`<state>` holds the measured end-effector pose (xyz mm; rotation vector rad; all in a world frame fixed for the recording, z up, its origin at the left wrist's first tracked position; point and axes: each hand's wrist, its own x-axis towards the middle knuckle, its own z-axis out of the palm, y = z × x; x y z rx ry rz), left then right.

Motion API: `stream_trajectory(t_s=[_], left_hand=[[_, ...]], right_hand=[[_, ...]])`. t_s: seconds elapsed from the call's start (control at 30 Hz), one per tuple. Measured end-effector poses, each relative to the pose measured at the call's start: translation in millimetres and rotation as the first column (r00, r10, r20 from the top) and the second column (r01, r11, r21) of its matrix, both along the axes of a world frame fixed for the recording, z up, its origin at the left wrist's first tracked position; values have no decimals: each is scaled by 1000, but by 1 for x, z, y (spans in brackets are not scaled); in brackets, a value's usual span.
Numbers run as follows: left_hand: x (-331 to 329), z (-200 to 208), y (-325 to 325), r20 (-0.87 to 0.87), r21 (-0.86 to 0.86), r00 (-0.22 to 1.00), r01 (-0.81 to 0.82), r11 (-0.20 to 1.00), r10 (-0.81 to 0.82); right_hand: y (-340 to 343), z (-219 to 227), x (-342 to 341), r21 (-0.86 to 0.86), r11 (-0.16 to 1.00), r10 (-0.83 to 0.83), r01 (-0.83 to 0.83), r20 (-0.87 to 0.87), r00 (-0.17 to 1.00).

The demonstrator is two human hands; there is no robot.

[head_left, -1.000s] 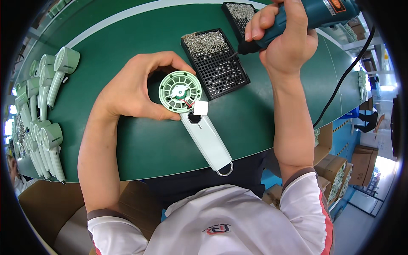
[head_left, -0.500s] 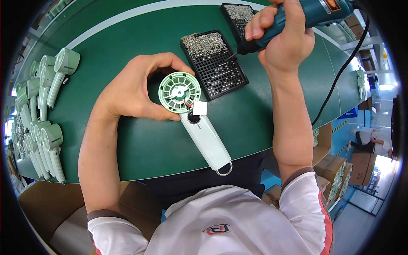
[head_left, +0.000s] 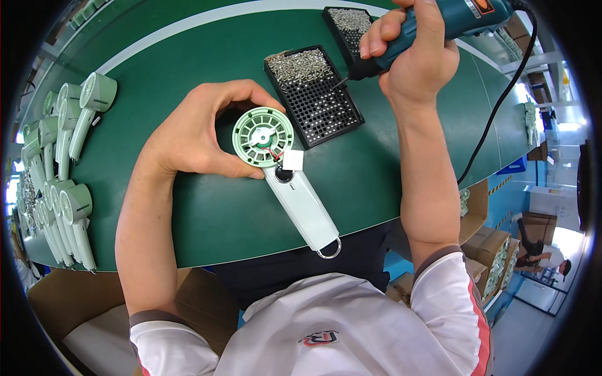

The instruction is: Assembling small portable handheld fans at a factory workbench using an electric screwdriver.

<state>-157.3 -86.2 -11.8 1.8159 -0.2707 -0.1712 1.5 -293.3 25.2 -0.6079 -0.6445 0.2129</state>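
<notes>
Green counter [head_left: 370, 169], fan bodies [head_left: 99, 93] crowding its left side, cardboard boxes [head_left: 480, 210] below at right.
Left hand [head_left: 194, 131] grasps the round, uncovered head of a handheld fan [head_left: 304, 207], whose handle slants past the counter's front edge; a white square tab [head_left: 293, 160] hides part of its neck. Right hand [head_left: 420, 69] grips a teal power screwdriver [head_left: 467, 15], bit over the black screw tray [head_left: 298, 103] just beside the fan head; contact with a screw is unclear. Behind stands a second tray [head_left: 352, 45], partly blocked by hand and tool. One black cord [head_left: 533, 31] trails right of the forearm.
</notes>
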Motion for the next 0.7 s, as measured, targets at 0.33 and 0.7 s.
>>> stream_trajectory(t_s=[0.33,0.7], left_hand=[[0,2,0,-12,-11,1000,-2,1000,2],[-1,3,0,24,27,1000,17,999,-17]], right_hand=[[5,9,-27,-427,813,-323,395,234,917],[7,9,-25,-404,809,-349,428,255,902]])
